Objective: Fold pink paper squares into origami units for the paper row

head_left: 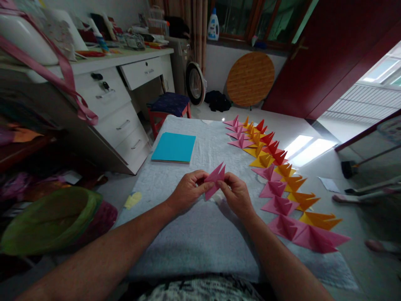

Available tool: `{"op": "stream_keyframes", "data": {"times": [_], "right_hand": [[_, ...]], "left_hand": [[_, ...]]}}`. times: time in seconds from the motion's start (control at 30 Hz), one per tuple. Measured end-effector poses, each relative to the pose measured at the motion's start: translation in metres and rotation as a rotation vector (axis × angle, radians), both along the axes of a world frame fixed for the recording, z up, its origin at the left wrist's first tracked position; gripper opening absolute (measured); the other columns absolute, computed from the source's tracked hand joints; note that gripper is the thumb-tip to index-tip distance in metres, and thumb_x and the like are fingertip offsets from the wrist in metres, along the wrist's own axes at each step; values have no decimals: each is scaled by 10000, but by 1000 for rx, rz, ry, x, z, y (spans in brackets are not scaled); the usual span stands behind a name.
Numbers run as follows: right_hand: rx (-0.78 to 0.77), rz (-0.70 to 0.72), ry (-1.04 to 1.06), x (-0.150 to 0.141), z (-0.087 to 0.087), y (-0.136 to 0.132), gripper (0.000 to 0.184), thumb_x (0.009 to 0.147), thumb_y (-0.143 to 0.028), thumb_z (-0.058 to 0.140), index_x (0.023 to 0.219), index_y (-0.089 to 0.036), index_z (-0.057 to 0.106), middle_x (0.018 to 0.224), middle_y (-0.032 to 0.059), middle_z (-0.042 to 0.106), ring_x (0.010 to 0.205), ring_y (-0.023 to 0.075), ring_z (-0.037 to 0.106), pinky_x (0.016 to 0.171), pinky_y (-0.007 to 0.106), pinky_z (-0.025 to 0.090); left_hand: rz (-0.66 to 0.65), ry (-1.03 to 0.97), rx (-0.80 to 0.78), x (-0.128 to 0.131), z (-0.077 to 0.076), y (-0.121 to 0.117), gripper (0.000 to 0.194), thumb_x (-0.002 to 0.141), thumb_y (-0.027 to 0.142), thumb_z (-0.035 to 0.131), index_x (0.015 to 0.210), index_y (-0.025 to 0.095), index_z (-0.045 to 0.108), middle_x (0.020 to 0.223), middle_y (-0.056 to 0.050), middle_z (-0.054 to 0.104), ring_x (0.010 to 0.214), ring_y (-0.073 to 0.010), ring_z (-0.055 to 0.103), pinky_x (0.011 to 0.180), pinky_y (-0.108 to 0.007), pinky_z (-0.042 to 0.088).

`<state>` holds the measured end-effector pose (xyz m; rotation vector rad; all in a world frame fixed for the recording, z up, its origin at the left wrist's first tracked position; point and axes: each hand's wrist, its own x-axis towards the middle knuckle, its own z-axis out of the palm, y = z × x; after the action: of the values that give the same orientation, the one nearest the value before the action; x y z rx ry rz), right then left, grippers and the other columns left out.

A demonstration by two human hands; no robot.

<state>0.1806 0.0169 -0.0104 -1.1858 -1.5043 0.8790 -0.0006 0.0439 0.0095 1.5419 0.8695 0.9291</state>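
Note:
A folded pink paper piece [214, 179] with pointed tips is held above the grey cloth-covered table [188, 234]. My left hand [188, 190] pinches its left side and my right hand [237, 193] pinches its right side; both hands are closed on it. Along the table's right side lie several finished folded pieces [278, 184] in pink, orange, yellow and red, laid in a long overlapping row. A stack of square paper with a blue top sheet [174, 147] rests on the far left of the table.
A white desk with drawers [125, 104] stands to the left, cluttered on top. A small stool [169, 106] is beyond the table. A green-lined bin [50, 219] sits at lower left. A round wooden board [249, 78] leans on the far wall.

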Motion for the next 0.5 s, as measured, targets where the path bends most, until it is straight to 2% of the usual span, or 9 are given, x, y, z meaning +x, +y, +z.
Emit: {"op": "stream_keyframes", "data": {"times": [0.07,0.2,0.37,0.5], "right_hand": [[-97,78,107,-2,-3,1,160,881,-365,637,840,-211,640,743,-7,605,673,143,531,661,276,429],[-217,180,251,-4,-2,1,248,848,-453,669,824,-208,634,715,-16,582,643,132,508,611,259,404],[-232,165,236,-3,4,0,287,866,-474,644,798,-195,635,669,-30,535,600,112,452,567,244,366],[-238,188,200,-3,5,0,260,875,-448,625,840,-192,652,662,-33,541,582,108,452,542,236,366]], "left_hand": [[-13,-42,-84,2,-2,-1,244,826,383,697,778,144,673,691,9,573,653,-123,502,634,-248,396],[-42,-94,-181,4,-3,-3,280,795,404,738,765,134,670,676,13,592,620,-109,500,604,-233,383],[-49,-107,-237,5,-2,-2,282,773,396,753,748,133,654,669,19,587,607,-102,504,594,-223,383],[-55,-101,-245,4,-4,0,276,778,396,750,819,136,668,727,3,634,655,-120,554,638,-235,426]]}}
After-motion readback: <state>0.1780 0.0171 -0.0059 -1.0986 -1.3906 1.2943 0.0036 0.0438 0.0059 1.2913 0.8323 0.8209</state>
